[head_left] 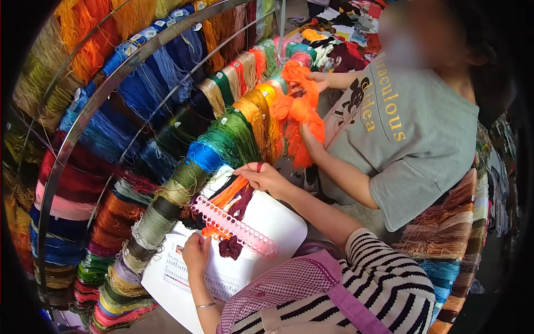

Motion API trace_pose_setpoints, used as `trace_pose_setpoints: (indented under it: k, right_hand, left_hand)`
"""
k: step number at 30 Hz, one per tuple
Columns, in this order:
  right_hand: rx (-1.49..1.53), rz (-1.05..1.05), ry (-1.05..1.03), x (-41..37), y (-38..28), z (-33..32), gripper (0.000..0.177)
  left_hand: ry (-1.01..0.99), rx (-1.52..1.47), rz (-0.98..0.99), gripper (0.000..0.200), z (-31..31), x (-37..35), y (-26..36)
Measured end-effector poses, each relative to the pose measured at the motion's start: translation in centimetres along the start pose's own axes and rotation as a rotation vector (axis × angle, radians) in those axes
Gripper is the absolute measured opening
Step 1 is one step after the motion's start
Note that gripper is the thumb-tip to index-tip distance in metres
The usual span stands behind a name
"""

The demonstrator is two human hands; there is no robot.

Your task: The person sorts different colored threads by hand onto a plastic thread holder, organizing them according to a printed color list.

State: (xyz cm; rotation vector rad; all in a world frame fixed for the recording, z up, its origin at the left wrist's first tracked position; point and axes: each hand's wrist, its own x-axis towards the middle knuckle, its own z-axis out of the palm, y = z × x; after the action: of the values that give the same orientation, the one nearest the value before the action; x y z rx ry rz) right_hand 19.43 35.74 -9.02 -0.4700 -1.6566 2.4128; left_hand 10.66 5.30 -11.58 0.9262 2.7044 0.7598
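Observation:
My right hand (262,178), with a red ring on it, pinches the upper ends of dark and orange threads (229,192). These threads pass through a pink strip with a row of holes (233,225), which lies across a white board (283,214). Below the strip hang orange and maroon thread bundles (230,249). My left hand (196,253), a bracelet at its wrist, is near the orange bundle over a printed sheet (177,266). Its fingers are closed together; anything between them is too small to make out.
Skeins of many colours (228,133) hang on a round metal rack (78,119) at left. Beside me, a person in a grey shirt (423,145) holds bright orange thread (300,111) in both hands. More skeins (439,222) hang at right.

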Motion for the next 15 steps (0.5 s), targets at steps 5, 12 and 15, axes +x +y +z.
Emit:
trace_pose_setpoints:
  k: [5, 12, 15]
  right_hand:
    - [0.086, 0.004, -0.086, -1.7, -0.8, 1.1, 0.026]
    - [0.149, 0.02, -0.085, -3.6, -1.2, 1.2, 0.023]
    - [0.154, -0.006, -0.052, -4.0, -0.9, 1.0, 0.023]
  left_hand:
    - [-0.007, 0.002, 0.002, 0.032, 0.1, 0.1, -0.1]
    - [-0.01, 0.025, 0.0, 0.032, 0.2, 0.2, -0.4]
    - [-0.004, 0.028, 0.01, 0.032, 0.4, 0.1, -0.7]
